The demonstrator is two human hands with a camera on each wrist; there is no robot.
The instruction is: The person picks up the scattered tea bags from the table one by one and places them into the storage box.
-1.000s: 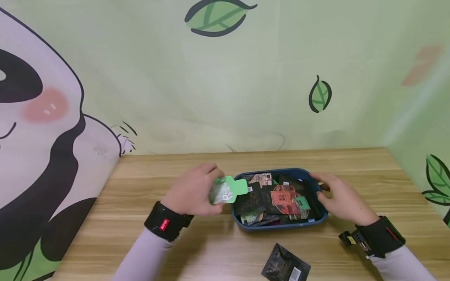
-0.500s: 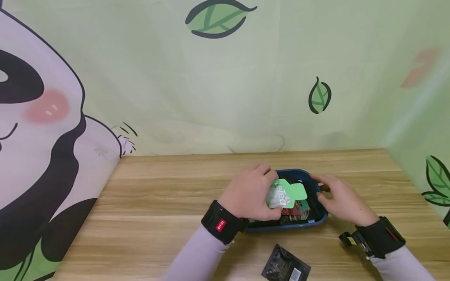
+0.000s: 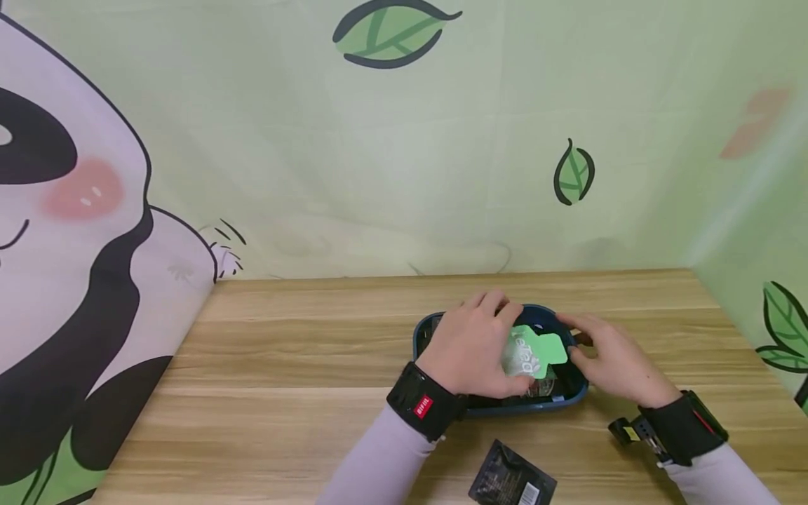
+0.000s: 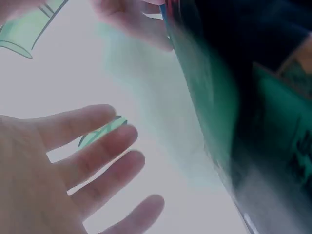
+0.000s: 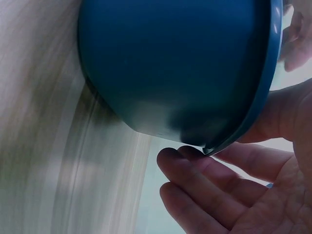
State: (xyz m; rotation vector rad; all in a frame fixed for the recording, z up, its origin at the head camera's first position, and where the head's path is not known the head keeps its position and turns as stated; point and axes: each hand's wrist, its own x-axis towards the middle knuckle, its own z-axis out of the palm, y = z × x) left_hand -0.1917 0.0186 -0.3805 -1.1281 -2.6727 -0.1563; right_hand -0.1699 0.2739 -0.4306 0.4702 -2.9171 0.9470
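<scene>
My left hand (image 3: 473, 344) is over a dark blue plastic box (image 3: 514, 408) full of flat packets. A green packet with white lettering (image 3: 536, 352) sits above the others, just beyond that hand's thumb and fingertips. The left wrist view shows the fingers (image 4: 97, 170) spread and straight, with nothing between them. At the box's right end my right hand (image 3: 621, 358) grips the rim. In the right wrist view its fingertips (image 5: 178, 163) are at the outside corner of the box, and the thumb passes behind the rim. My left hand hides much of the contents.
A black square packet with a white barcode label (image 3: 513, 477) lies on the wooden table (image 3: 284, 393) in front of the box. Behind the table rises a pale green wall (image 3: 404, 168) with a cartoon panda and leaves.
My left hand has carried the green packet rightward from the box's left edge to over its middle and right part. The right hand and the black packet have stayed put.
</scene>
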